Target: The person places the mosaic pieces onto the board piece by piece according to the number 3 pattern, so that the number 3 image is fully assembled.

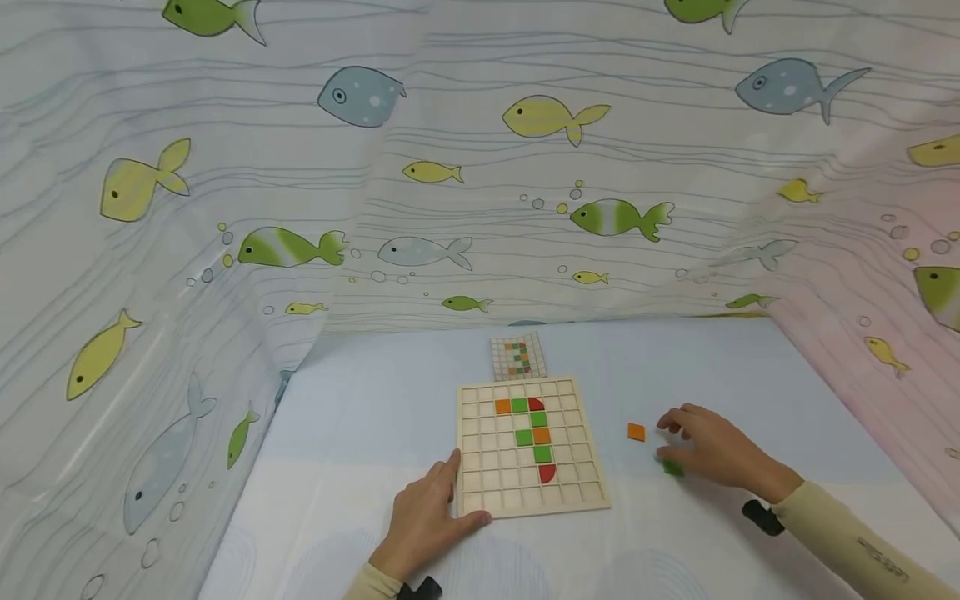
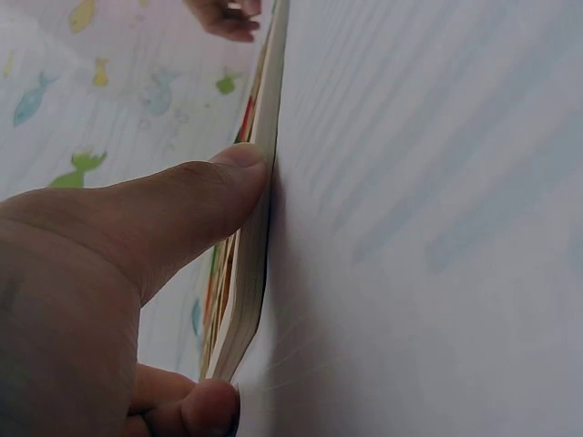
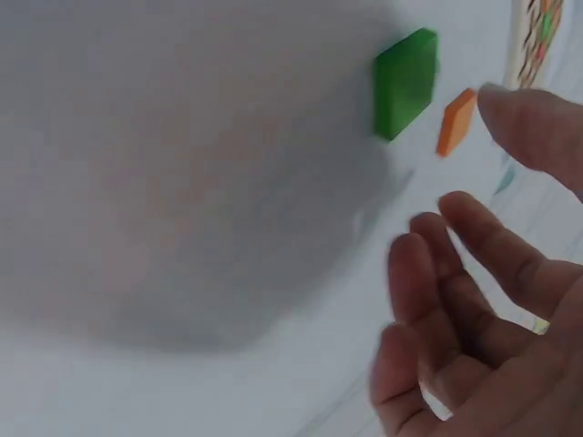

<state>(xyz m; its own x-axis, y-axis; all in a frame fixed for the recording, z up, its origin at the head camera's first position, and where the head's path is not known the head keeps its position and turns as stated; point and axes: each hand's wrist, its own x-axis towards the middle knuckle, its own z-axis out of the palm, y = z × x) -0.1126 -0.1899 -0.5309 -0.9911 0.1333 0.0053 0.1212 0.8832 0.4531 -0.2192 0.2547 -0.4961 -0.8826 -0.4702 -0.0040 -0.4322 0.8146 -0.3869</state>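
A square wooden grid board (image 1: 491, 483) lies on the table, with orange and green square tiles and red rounded tiles set in its cells. My left hand (image 1: 423, 517) holds the board's near left corner, thumb (image 2: 196, 196) at the front edge and fingers along the left side. To the right of the board, my right hand (image 1: 712, 446) hovers over a loose green square tile (image 3: 405, 84), fingers relaxed and apart, nothing between them. The hand partly hides that tile in the head view. A loose orange square tile (image 1: 636, 432) lies just left of the right fingertips.
Behind the board, close to its far edge, lies a small pattern card (image 1: 506, 362) printed with a coloured grid. A fish-patterned sheet (image 1: 465, 217) rises around the back and sides of the pale table (image 1: 375, 400).
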